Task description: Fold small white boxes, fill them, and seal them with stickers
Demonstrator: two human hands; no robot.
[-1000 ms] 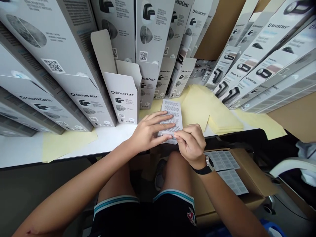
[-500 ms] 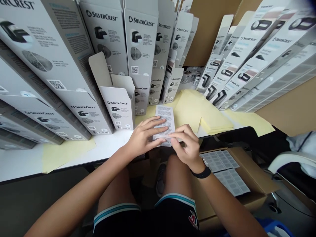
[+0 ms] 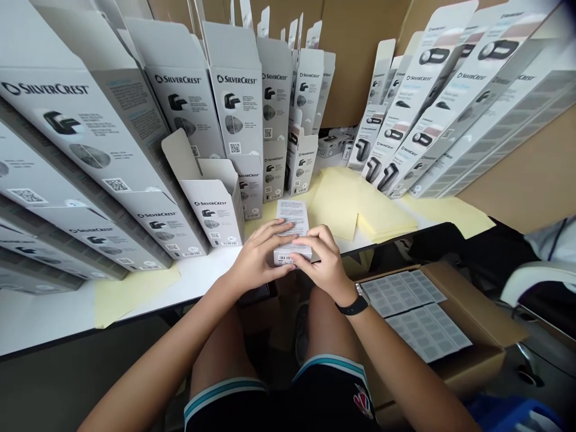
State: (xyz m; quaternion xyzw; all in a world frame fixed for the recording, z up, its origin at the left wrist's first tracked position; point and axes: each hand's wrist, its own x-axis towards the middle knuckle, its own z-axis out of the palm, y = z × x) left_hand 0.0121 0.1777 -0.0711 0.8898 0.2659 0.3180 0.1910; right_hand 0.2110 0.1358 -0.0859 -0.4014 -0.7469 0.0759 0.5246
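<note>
A small light-grey carton (image 3: 291, 216) with printed text and a barcode lies at the table's front edge, between my two hands. My left hand (image 3: 261, 252) grips its left side, with fingers across the top and the thumb at the near end. From the right, my right hand (image 3: 326, 258) closes on the same carton, its fingertips pressed near the barcode. A watch with a black strap is on my right wrist. Just beyond my left hand stands an open-topped SilverCrest carton (image 3: 213, 207).
Rows of tall SilverCrest cartons (image 3: 236, 96) stand along the left and back, with more cartons (image 3: 416, 108) leaning at the right. Yellow paper sheets (image 3: 382, 219) lie on the white table (image 3: 202, 279). Below right, a cardboard box (image 3: 477, 318) holds printed sticker sheets (image 3: 427, 327).
My right hand has shifted from the carton's lower right corner to a firmer hold over its near end. The barcode end now shows more. The whole view has tilted slightly.
</note>
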